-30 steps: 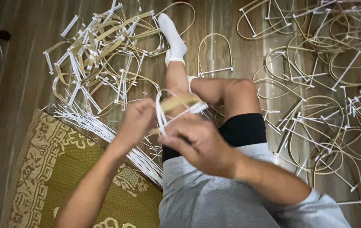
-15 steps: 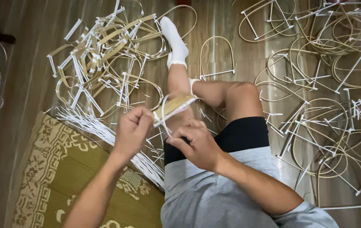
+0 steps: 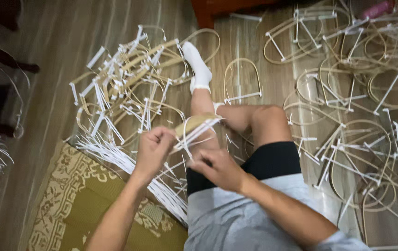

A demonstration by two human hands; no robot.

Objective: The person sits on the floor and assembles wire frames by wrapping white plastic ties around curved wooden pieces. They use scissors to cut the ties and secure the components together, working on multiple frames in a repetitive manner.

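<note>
Wooden floor (image 3: 68, 42) lay strewn with bent cane hoops (image 3: 357, 139) and white strips (image 3: 129, 162). Above your bare knee (image 3: 266, 118), your left hand (image 3: 154, 148) pinched a flat cane band (image 3: 194, 125) wrapped with white strips; your right hand (image 3: 217, 169) gripped the strips just below it.

Wooden floor (image 3: 59, 60): bamboo hoops (image 3: 357, 93), white strips (image 3: 129, 162), patterned mat (image 3: 82, 204).

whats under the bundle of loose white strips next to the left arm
The bundle of white strips lies partly on the wooden floor and partly over the edge of the patterned olive rug. Its lower end runs beneath the left hand and the grey shirt, hidden there.
</note>
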